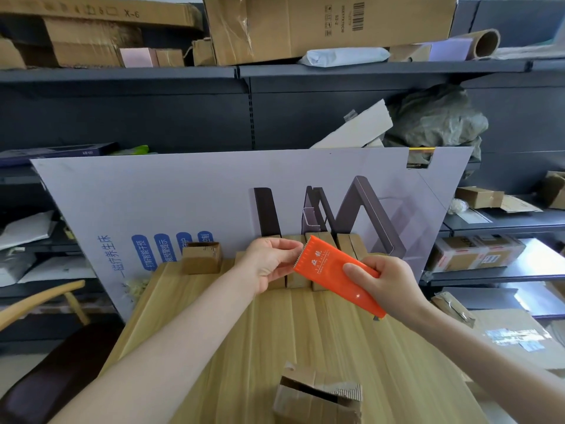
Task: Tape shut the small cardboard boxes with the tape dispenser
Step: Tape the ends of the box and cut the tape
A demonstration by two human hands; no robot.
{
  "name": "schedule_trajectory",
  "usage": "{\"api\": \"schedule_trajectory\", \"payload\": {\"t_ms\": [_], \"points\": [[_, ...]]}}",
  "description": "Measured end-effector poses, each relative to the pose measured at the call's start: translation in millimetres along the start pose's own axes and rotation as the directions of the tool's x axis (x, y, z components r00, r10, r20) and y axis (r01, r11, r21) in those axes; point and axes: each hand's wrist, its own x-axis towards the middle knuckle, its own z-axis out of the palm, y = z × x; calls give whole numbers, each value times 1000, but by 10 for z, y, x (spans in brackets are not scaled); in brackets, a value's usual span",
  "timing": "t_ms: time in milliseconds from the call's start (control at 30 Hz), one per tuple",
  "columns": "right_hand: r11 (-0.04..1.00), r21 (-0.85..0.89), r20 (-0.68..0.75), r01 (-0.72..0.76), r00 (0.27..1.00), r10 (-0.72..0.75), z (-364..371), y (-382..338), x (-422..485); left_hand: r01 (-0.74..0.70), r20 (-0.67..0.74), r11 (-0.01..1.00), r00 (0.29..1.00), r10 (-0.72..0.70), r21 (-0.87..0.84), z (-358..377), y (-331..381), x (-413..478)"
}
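Right hand (388,286) wrapped round the lower half of the orange tape dispenser (333,273), thumb across its face, holding it tilted in the air above the table (244,332). Left hand (269,264) pinches at the toothed edge (301,255), thumb and fingers closed together there; no tape shows between them, so I cannot tell whether a free end is caught. That is the first hazard, by my reading: fingertips right on the teeth, and a slip while pulling could nick them. If the end is caught, a loose length might well fold back and stick to itself or to the fingers. The near box (318,396) sits at the table's front edge, well apart from both hands, flaps ragged and gaping; nobody holds it. Taping it without pressing the flaps flat first would likely seal a gap, and it looks light enough to skid under the dispenser. Behind the hands, a row of boxes (348,243) stands close-packed against the printed board (183,194), a lone box (201,258) to their left; a careless sweep could topple them. Cluttered shelves (122,78) beyond.
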Motion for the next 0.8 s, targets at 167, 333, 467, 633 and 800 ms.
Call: {"api": "schedule_trajectory", "payload": {"t_ms": [167, 333, 467, 633, 800], "points": [[997, -75, -36, -12, 999, 9, 62, -83, 5, -29, -101, 996, 994, 38, 87, 38, 12, -7], [976, -216, -28, -1, 1000, -5, 196, -204, -17, 82, -159, 988, 985, -61, 132, 22, -3, 42], [975, -223, -32, -15, 999, 8, 193, -168, -12, 88, -95, 980, 993, -72, 178, -36, -29, 56], [983, -179, -38, -35, 999, 29, 152, -82, -37, 80, -14, 983, 997, -79, 164, -47, -53, 75], [975, -217, -45, -51, 998, 43, 161, -152, -44, 39, -140, 984, 990, -15, 172, 15, -131, 162]]}}
